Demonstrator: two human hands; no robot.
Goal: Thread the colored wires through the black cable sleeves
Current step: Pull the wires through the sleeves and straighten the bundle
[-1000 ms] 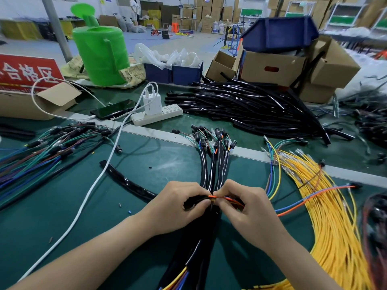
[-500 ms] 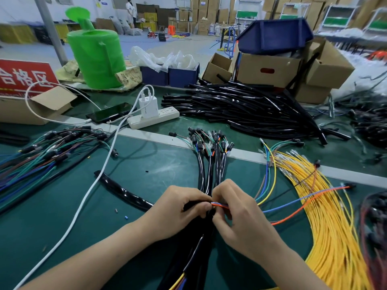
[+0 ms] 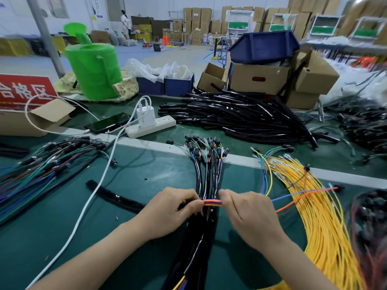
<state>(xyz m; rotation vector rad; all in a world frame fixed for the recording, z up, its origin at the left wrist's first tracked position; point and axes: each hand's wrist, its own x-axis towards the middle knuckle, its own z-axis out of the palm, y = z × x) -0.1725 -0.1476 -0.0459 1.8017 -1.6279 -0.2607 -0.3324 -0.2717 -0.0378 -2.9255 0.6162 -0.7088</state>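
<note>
My left hand grips the open end of a black cable sleeve, mostly hidden under its fingers. My right hand pinches a small bundle of orange and blue wires just right of the sleeve mouth; the wires run straight between both hands. Their free ends trail right across the yellow wires. Both hands hover over a bunch of finished sleeved harnesses lying on the green mat.
A heap of yellow wires lies to the right. Empty black sleeves are piled at the back. One loose sleeve and a white charger cable lie left, beside a bundle of coloured harnesses. Power strip and boxes stand behind.
The wire bundle between my hands is now pulled straight and taut at the sleeve mouth. My right hand has slid slightly right along the wires. The head camera has tilted a little.
</note>
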